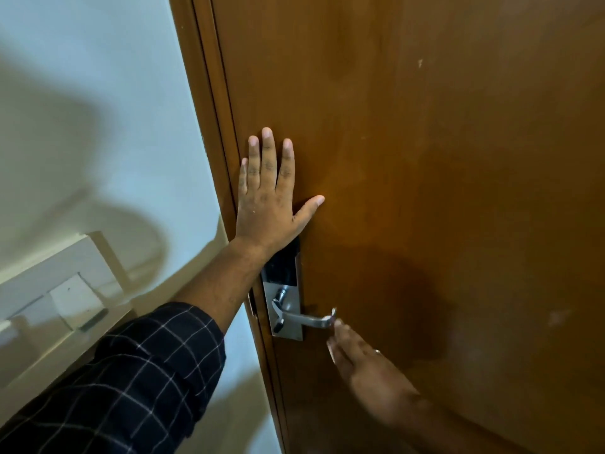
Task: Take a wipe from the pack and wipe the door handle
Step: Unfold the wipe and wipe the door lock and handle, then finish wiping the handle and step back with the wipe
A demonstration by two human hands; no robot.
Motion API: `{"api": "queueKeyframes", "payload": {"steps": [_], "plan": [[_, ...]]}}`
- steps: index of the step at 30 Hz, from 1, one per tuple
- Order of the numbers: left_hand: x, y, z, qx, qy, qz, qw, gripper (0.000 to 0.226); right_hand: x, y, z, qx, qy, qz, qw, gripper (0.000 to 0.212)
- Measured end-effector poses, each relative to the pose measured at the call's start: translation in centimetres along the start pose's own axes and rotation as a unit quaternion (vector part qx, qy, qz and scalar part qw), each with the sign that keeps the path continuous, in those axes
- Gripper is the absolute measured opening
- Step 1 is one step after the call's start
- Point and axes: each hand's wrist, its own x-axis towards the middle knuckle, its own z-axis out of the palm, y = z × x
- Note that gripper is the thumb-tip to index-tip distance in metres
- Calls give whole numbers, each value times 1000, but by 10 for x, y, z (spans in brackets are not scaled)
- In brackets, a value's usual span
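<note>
The right hand (360, 362) reaches up to the tip of the door handle (302, 317), blurred; something small and pale shows at its fingertips, perhaps a wipe, though I cannot tell, nor whether the fingers pinch it. Further off, the left hand (266, 204) lies spread flat on the door (442, 158). The pack is out of sight. Wiping looks barely begun. No readable writing.

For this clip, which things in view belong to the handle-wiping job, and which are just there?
Belongs to the job:
- silver metal lever door handle
- right hand, blurred, fingertips at the lever's free end; no wipe can be made out in it
- left hand, flat against the brown wooden door

Just there:
- black and silver lock plate
- white wall switch panel
- pale wall
</note>
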Motion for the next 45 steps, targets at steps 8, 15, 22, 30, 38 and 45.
{"api": "queueKeyframes", "payload": {"steps": [8, 15, 22, 30, 38, 45], "plan": [[-158, 70, -41, -305, -150, -140, 930, 44, -50, 26, -33, 71, 83, -128, 986, 59], [-244, 155, -69, -378, -276, -334, 818, 39, -72, 38, -53, 291, -28, -122, 948, 63], [-284, 198, -134, -391, -186, -571, 697, 20, -127, 40, -32, 314, -215, -75, 922, 49], [-369, 227, -221, -283, 24, -740, 610, 11, -196, -15, -12, 346, -250, -273, 862, 9], [-477, 270, -314, -224, -69, -640, 732, 14, -271, -84, 65, 366, -399, -157, 826, 12], [-629, 274, -401, -272, 3, -752, 601, 22, -437, -126, 131, 285, -500, -106, 811, 12]]}}
